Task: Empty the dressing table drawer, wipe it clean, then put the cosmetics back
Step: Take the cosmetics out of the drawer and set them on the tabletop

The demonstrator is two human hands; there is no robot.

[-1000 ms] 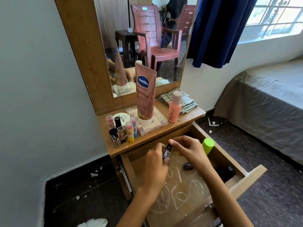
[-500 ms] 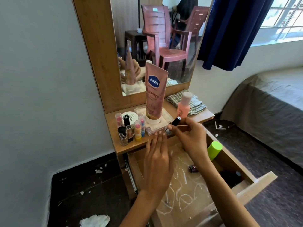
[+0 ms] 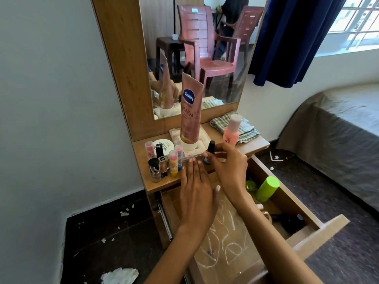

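Note:
The wooden drawer stands pulled out below the dressing table top, its floor marked with white scribbles. My right hand pinches a small black-capped nail polish bottle upright at the table top's front edge. My left hand hovers flat with straight fingers over the drawer's back left, fingertips at the table edge. A green bottle and dark items lie in the drawer's right side.
On the table top stand a pink Vaseline tube on a clear box, a cluster of small lip balms and polish bottles, a pink bottle and a folded cloth. A bed is right.
My right hand lifted the nail polish bottle out of the drawer and brought it up to the table top's edge. My left hand let go of it and flattened.

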